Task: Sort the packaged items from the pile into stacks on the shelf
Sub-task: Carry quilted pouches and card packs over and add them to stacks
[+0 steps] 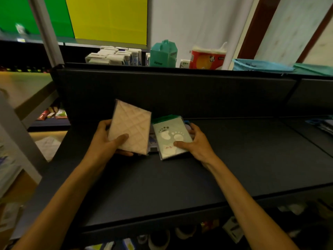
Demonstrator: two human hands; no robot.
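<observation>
My left hand (pixel 108 139) grips a beige quilted packet (pixel 130 126) by its lower left corner, thumb on its face, holding it tilted above the dark shelf (pixel 180 186). My right hand (pixel 195 143) holds a pale green packet with white footprints (pixel 171 139), thumb on top and fingers curled round its right edge. This packet lies on a small pile; a bluish packet (pixel 152 141) shows beneath, between the two held ones. What else the pile holds is hidden.
The shelf's dark back panel (pixel 180 94) rises behind the packets. Above it stand white cartons (pixel 115 56), a teal box (pixel 163 54), a red roll pack (pixel 207 58) and a blue basket (pixel 259 64). More goods lie at the shelf's far right (pixel 322 125) and on the shelf below.
</observation>
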